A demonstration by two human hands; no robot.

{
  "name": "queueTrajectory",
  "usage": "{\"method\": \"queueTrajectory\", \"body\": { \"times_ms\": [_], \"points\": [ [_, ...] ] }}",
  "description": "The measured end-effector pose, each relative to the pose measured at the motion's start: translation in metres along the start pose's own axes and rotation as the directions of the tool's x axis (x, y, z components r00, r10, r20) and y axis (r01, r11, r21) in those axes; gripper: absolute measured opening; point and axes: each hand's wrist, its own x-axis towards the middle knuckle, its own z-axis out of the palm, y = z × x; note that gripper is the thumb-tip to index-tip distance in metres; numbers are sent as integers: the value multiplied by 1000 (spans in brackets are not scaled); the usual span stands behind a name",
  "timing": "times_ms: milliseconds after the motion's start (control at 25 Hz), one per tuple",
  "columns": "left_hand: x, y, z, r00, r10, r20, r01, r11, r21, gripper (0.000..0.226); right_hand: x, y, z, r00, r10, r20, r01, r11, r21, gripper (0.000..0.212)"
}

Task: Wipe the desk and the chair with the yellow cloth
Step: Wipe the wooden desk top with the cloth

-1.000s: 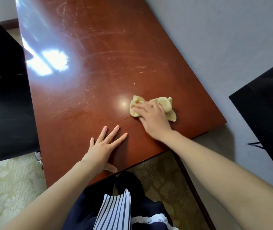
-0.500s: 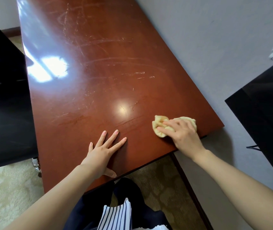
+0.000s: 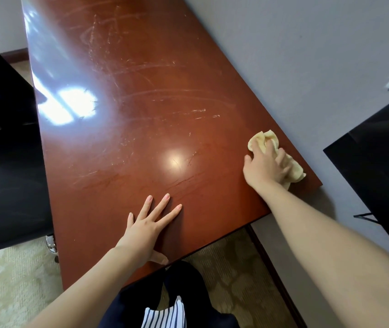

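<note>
A glossy reddish-brown desk (image 3: 141,114) with fine scratches fills the middle of the head view. My right hand (image 3: 265,166) presses a crumpled yellow cloth (image 3: 263,139) flat on the desk's right edge, close to the near right corner; the cloth sticks out past my fingers on both sides. My left hand (image 3: 149,224) lies flat on the desk near its front edge, fingers spread, holding nothing. A black chair (image 3: 2,162) stands on the left, beside the desk.
A grey wall (image 3: 307,67) runs along the desk's right side. A black screen-like panel (image 3: 378,162) hangs at the far right. Patterned beige carpet (image 3: 6,280) lies below. My dark skirt and striped cloth show under the desk's front edge.
My right hand has slid the yellow cloth from the desk's middle to the right, then up along the right edge. My left hand has stayed in place.
</note>
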Motion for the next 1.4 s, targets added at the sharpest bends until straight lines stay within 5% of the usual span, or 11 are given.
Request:
{"method": "queueTrajectory", "body": {
  "times_ms": [240, 440, 600, 920, 1160, 1240, 1400],
  "points": [
    [2, 0, -1, 1000, 6, 0, -6, 1000, 11, 128, -69, -12, 23, 936, -351, 6, 351, 936, -16, 44],
    [0, -3, 1, 1000, 10, -9, -10, 1000, 12, 128, -130, 11, 41, 735, -678, -14, 671, 731, -122, 44],
    [0, -4, 2, 1000, 6, -13, -5, 1000, 14, 129, -113, 41, 30, 616, -785, -72, 757, 615, -221, 38],
    [2, -5, 7, 1000, -4, -16, 4, 1000, 6, 132, -35, 83, 6, 913, -384, -134, 366, 919, -145, 40],
    [7, -4, 9, 1000, 0, -18, 0, 1000, -10, 133, -12, 64, 6, 989, -9, -148, 20, 997, 73, 42],
    [7, -3, 8, 1000, 3, -25, -3, 1000, -14, 132, -27, 43, 13, 987, -21, -161, 45, 989, 143, 46],
    [7, -1, 6, 997, 32, -68, -33, 999, -8, 131, -81, -6, 35, 939, -277, -206, 296, 953, 71, 45]
  ]
}}
